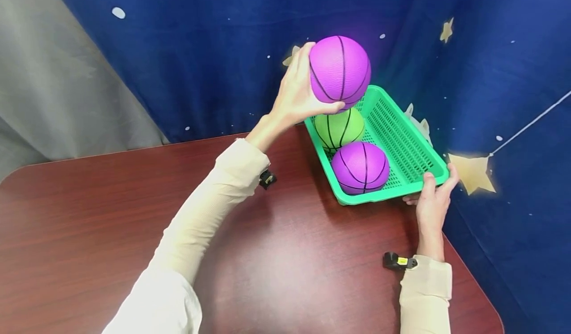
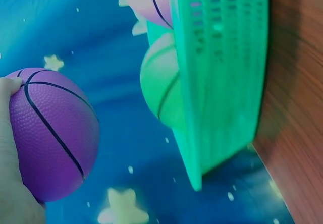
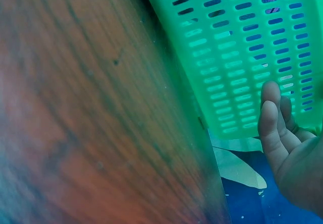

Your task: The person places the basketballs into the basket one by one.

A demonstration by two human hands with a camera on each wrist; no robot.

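Note:
My left hand (image 1: 295, 93) grips a purple mini basketball (image 1: 340, 71) from its left side, thumb underneath, held up above the far left end of a green plastic basket (image 1: 397, 191). The same raised purple ball (image 2: 58, 138) fills the left of the left wrist view, apart from the basket wall (image 2: 227, 82). Inside the basket lie a green ball (image 1: 340, 128) and a second purple ball (image 1: 361, 168), both along its left side. At the basket's near right corner, my right hand (image 1: 433, 202) holds the rim, thumb on top, fingers against the slotted outer wall (image 3: 242, 72).
The basket sits at the back right of a reddish-brown wooden table (image 1: 285, 269), close to its right edge. Behind and to the right hangs a dark blue curtain (image 1: 214, 51) with stars. A grey curtain (image 1: 53, 76) hangs at the left. Each wrist wears a small black camera (image 1: 397, 261).

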